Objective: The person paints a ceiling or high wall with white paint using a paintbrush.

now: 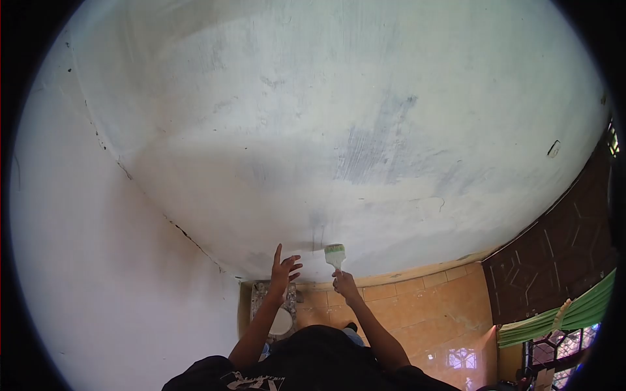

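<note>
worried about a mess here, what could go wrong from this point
1. The left hand lies spread on the wall right beside the paintbrush, so it may smear any wet paint.
2. The right hand works the paintbrush just above the uncovered tiled floor; drips could land there.
3. The white bucket stands close under the left arm and might get knocked.
</note>
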### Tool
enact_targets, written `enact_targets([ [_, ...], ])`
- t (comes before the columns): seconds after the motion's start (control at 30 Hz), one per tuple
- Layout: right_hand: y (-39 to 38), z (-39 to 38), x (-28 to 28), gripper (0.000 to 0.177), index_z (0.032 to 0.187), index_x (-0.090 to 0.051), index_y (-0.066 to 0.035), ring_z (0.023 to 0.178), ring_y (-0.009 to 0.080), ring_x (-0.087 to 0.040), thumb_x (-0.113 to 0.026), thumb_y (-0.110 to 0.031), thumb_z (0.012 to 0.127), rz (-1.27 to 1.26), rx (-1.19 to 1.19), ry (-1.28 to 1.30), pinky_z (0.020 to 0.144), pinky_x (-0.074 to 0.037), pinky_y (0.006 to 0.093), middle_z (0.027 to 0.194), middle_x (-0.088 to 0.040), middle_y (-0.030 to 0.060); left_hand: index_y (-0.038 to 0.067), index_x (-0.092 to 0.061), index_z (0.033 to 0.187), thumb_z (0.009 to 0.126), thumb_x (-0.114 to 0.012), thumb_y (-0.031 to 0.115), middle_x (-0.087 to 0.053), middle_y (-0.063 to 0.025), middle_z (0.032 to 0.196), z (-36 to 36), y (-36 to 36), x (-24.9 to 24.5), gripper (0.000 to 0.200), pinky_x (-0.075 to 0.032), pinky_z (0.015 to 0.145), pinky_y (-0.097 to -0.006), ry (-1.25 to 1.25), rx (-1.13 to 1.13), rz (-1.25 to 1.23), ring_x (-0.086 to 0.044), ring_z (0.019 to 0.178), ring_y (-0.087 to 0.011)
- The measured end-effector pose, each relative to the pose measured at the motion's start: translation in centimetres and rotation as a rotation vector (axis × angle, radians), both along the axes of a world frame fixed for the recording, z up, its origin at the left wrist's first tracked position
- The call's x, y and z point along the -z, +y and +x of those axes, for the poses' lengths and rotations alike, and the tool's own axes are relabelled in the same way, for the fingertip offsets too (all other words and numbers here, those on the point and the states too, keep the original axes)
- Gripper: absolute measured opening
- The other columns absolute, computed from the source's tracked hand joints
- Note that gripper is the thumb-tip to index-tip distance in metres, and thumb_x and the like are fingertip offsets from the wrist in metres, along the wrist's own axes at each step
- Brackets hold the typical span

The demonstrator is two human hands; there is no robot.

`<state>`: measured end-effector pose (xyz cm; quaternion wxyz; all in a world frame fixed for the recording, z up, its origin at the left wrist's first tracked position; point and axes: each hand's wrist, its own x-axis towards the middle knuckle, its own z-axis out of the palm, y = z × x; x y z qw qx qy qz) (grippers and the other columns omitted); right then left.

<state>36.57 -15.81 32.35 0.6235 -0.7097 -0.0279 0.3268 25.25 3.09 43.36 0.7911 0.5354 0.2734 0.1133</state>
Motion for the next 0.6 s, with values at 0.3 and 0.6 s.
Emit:
enact_targets([
  [0.3,0.8,-2.0,-22.0,0.038,0.091,-0.054,-0.006,0.048,0.0050,-0.035,-0.040,-0.040,0.103,0.270,-0.164,-0.193,0.046,-0.030,0.0213,0.055,-0.036,-0.0054,0.024,-0.009,0.153,0.098,-0.051,0.027,-0.059,-0.0093,0.123,0.2,0.0,-0.4,0.069,-0.048,0.086,-0.0356,0.025,0.000,-0.005,-0.060,0.104,-0.0192],
  [0.6,3.8,2.4,-38.5,0.039,0.094,-0.052,-0.007,0.047,0.0012,-0.026,-0.040,-0.044,0.102,0.609,-0.045,-0.469,0.042,-0.021,0.0189,0.060,-0.037,-0.0066,0.024,-0.011,0.153,0.098,-0.051,0.029,-0.058,-0.0104,0.125,0.5,-0.9,-0.9,0.067,-0.047,0.088,-0.0370,-0.006,0.042,-0.005,-0.059,0.106,-0.0211],
])
